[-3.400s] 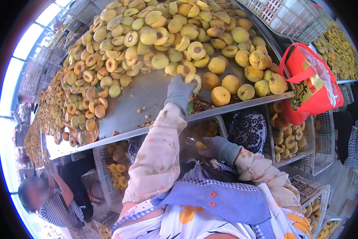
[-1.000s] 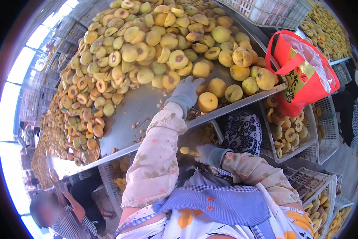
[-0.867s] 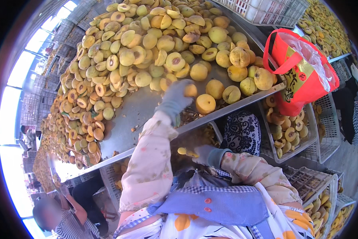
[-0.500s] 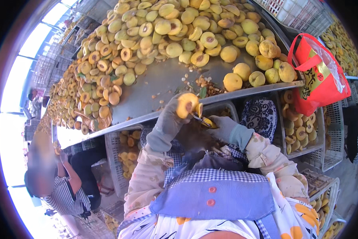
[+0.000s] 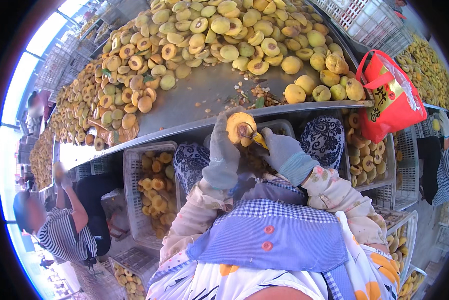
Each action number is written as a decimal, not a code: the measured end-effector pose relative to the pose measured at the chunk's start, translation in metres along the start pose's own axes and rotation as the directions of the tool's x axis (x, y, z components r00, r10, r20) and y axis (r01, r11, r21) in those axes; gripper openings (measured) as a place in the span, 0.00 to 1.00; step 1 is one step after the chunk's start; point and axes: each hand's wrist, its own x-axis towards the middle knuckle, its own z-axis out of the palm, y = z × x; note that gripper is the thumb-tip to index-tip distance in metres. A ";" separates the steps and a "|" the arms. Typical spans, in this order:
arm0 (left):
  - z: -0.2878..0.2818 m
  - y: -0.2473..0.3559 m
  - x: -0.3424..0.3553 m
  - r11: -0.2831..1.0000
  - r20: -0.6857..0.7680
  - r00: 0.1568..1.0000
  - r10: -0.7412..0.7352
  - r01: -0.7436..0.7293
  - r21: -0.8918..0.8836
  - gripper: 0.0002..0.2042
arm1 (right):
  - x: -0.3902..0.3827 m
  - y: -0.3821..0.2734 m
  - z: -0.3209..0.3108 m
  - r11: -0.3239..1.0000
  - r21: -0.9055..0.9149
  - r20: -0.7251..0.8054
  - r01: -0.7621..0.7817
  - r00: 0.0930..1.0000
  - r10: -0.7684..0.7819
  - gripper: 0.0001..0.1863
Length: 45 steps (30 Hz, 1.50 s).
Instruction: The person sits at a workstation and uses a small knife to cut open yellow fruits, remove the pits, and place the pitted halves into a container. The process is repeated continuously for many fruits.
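Pitting under way: gloved left hand (image 5: 223, 152) clamps a halved peach (image 5: 240, 128) while right hand (image 5: 284, 154), at three o'clock, grips a small tool (image 5: 258, 140); scooping the stone likely needs a steady twist.

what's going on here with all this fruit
A person in grey gloves is pitting yellow fruit at a metal table. The left hand holds a fruit while the right hand works a small tool into it. Whole and halved fruit is heaped on the table, with crates below.
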 end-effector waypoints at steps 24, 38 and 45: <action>-0.055 0.047 0.029 0.997 -0.425 0.904 0.044 -0.014 0.073 0.27 | 0.018 0.028 0.016 0.993 -0.038 0.402 0.110 0.911 -0.086 0.19; 0.079 -0.031 0.173 -0.233 0.607 0.791 -0.077 -0.606 0.760 0.26 | 0.059 0.106 0.062 0.956 0.294 0.181 0.009 0.981 -0.065 0.16; 0.156 -0.097 0.222 -0.579 0.408 0.865 -0.293 -0.500 0.644 0.25 | 0.067 0.108 0.065 0.933 0.359 0.235 0.017 0.966 -0.108 0.19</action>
